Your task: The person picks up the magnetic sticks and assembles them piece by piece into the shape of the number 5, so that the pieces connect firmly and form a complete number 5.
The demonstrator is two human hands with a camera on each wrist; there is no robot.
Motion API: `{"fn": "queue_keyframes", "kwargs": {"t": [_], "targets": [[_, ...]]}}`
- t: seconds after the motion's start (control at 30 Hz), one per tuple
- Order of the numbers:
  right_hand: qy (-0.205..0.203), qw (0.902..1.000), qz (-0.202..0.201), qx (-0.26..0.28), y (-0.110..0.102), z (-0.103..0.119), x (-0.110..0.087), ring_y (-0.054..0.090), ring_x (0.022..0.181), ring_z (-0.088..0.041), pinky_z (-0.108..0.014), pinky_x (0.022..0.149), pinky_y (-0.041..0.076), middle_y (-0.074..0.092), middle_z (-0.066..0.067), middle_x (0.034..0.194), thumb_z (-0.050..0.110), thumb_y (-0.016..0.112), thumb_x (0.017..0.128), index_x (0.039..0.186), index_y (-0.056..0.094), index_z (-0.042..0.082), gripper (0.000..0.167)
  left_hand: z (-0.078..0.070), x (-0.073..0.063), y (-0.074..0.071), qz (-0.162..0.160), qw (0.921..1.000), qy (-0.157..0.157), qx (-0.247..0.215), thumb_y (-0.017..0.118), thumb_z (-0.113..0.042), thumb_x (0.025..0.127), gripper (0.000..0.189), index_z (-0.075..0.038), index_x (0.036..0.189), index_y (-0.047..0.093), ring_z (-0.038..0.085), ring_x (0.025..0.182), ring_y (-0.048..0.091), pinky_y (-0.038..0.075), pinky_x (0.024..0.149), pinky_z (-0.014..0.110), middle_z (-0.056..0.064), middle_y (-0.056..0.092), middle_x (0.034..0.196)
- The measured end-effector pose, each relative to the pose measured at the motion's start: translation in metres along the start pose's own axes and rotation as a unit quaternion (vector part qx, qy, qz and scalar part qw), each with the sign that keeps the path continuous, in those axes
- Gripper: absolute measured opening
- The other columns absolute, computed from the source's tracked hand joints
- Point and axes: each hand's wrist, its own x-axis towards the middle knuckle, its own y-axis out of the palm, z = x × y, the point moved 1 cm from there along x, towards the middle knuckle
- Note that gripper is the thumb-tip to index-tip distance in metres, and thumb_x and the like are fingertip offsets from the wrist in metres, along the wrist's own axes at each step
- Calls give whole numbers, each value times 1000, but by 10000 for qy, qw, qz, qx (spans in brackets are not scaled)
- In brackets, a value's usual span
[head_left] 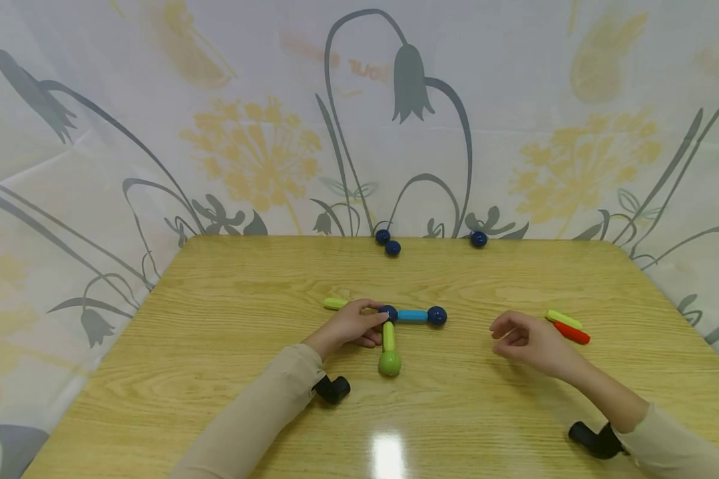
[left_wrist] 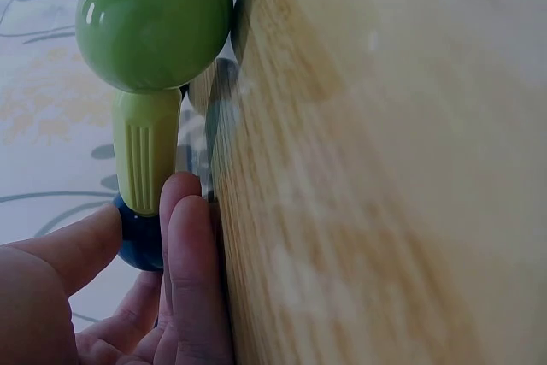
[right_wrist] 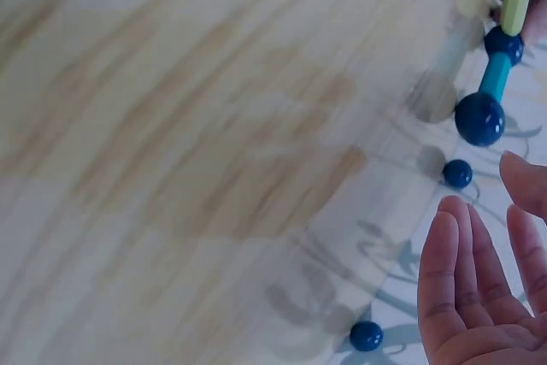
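While pinching the corner ball [head_left: 391,311] of the L-shaped assembly [head_left: 412,315] at frame centre with left hand [head_left: 355,322], holds right hand [head_left: 530,341] loosely curved, empty, right of centre. Probably light, stiff, slippery; best gripped by the ribbed rod [left_wrist: 147,156].

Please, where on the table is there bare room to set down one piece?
The table is bare at left, up to the leftmost lime rod and left sleeve. Another free patch lies between the blue end ball and right hand. It is crowded around the left hand and its joined pieces, and beside the right hand, at the red rod.
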Motion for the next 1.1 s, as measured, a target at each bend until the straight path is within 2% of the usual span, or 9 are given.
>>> {"fn": "queue_keyframes", "kwargs": {"t": [0.23, 0.47, 0.73, 1.1], "targets": [[362, 9981, -284, -402, -12, -9, -10, 60, 77, -9, -25, 62, 52, 62, -9, 95, 10, 72, 82, 103, 61, 1, 25, 2, 1, 0, 11, 10000, 36, -3, 54, -22, 96, 45, -5, 136, 43, 15, 63, 61, 55, 62, 32, 12, 62, 97], [647, 9957, -403, -532, -23, -20, -20, 61, 79, -10, -25, 62, 52, 61, -13, 100, 11, 70, 84, 106, 59, 0, 26, 1, 1, 0, -21, 10000, -4, -7, 54, -22, 96, 45, -5, 136, 43, 15, 63, 62, 55, 62, 31, 11, 62, 99], [774, 9924, -638, -719, -34, -33, -29, 57, 75, -2, -24, 58, 51, 61, -18, 101, 8, 70, 84, 107, 58, -3, 28, 0, 0, 1, 2, 10000, 22, 27, 54, -21, 96, 45, -4, 136, 43, 15, 63, 62, 55, 62, 31, 12, 63, 98], [1348, 9856, -587, -832, -51, -42, -40, 57, 75, 0, -25, 59, 51, 60, -20, 103, 13, 69, 86, 107, 58, -4, 30, 2, 2, 1, -38, 10000, 42, 35, 55, -23, 96, 45, -4, 135, 44, 16, 65, 62, 55, 63, 32, 11, 61, 99]]}}
